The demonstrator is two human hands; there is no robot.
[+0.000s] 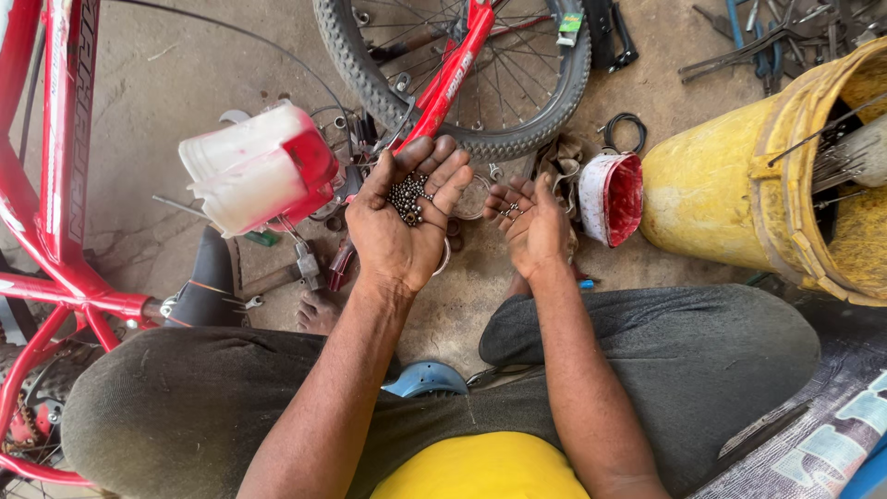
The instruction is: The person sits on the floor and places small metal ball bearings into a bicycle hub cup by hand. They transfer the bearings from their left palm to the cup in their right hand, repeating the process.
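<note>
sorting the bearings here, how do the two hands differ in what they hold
The left hand is cupped palm up with a heap of small steel balls. The right hand has only a few balls on its fingers and is tilted on edge, not flat. Both are open, side by side, over the floor.

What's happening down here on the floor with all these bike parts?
A person sits on the ground beside a red bicycle. Their left hand is cupped, palm up, holding a pile of small steel balls. The right hand is open beside it with a few balls on its fingers. A red tub lies tipped over nearby, next to a yellow bucket.
</note>
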